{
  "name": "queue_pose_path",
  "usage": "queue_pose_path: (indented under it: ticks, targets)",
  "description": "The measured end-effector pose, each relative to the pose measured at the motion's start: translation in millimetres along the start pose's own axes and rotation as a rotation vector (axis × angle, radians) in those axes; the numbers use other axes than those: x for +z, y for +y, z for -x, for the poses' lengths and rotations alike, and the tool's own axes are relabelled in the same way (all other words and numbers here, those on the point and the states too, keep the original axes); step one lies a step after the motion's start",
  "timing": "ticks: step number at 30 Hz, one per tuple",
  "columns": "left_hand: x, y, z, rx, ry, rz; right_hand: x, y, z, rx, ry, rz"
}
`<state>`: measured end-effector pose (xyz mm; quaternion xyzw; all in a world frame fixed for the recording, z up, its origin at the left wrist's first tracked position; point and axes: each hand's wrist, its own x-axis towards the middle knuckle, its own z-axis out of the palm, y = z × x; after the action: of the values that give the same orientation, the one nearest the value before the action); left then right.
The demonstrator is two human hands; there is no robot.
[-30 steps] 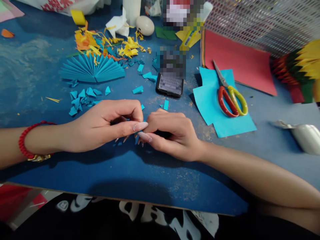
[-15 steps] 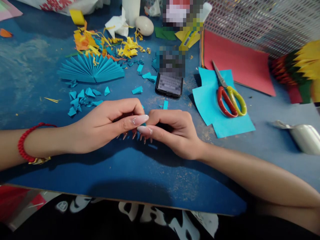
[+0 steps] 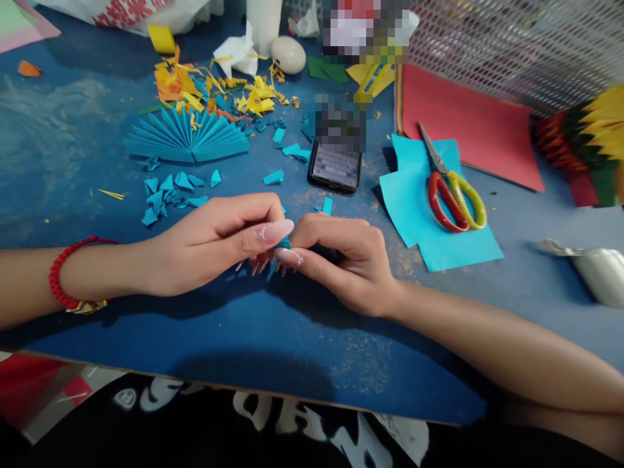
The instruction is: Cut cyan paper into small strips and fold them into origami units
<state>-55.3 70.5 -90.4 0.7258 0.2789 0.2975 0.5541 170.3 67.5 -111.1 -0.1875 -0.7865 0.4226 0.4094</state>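
My left hand and my right hand meet over the blue table, thumbs and fingertips closed on a small piece of blue paper. Only a sliver of that piece shows between the thumbnails; its shape is mostly hidden. Just beyond my left hand lies a heap of small folded blue paper pieces. Behind them rests a pleated blue paper fan. A few flat blue strips lie past my fingertips, one of them close to my right hand's knuckles.
A phone lies beyond my hands. Scissors with red and yellow-green handles rest on blue sheets at right, near red paper. Yellow and orange scraps are scattered at the back. A whitish object lies far right.
The whole view has shifted slightly, so things appear a little further right. My thumbs have moved a bit apart, and more of the blue paper shows between them.
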Motion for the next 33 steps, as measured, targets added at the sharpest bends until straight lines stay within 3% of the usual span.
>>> queue_pose_path:
  ticks: [7,11,15,19,33]
  targets:
    - [-0.7,-5.0,0.1,-0.012,-0.005,-0.013,1.2,2.5,2.9,-0.033,0.035,0.009]
    - [-1.4,-2.4,-0.9,-0.039,-0.033,0.037,0.1,3.3,4.6,-0.190,0.144,0.027]
    - [-1.5,2.2,-2.5,-0.068,-0.062,0.108,-3.0,1.4,4.1,-0.308,0.170,0.236]
    - [-3.5,3.9,-3.3,-0.080,-0.108,0.104,-6.9,-1.5,5.4,-0.296,0.126,0.372]
    - [-4.7,3.8,-7.0,-0.081,-0.165,0.047,-11.3,-3.4,8.7,-0.299,0.080,0.437]
